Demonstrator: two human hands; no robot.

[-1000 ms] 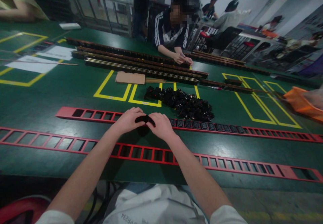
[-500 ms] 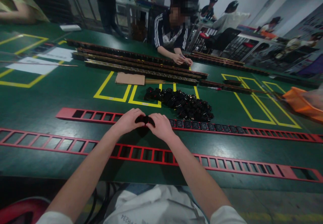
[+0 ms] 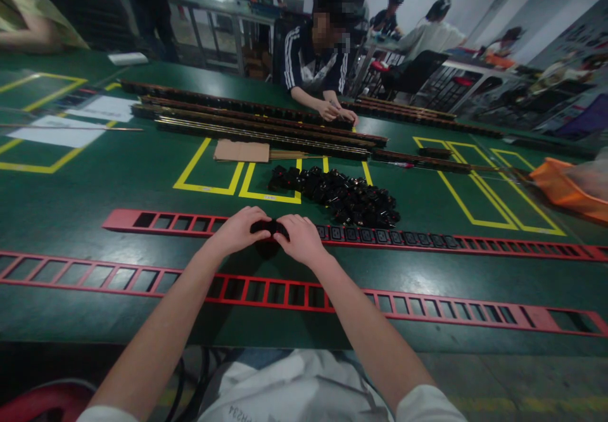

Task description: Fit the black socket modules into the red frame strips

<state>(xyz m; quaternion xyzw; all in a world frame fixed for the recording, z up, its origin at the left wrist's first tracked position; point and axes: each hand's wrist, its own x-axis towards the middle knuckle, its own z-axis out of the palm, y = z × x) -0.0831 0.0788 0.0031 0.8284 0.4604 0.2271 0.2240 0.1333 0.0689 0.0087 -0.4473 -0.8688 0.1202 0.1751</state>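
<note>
Black part [image 3: 270, 226] sits between the hands, at the far red frame [image 3: 121, 218], which runs roughly parallel to the table's [image 3: 85, 320] near edge. Left hand [image 3: 241, 227] and right hand [image 3: 301, 237] pinch it from opposite sides, equally near; its long axis is hidden. Socket row [image 3: 381, 236] starts just beside the right hand, toward the table's right end.
</note>
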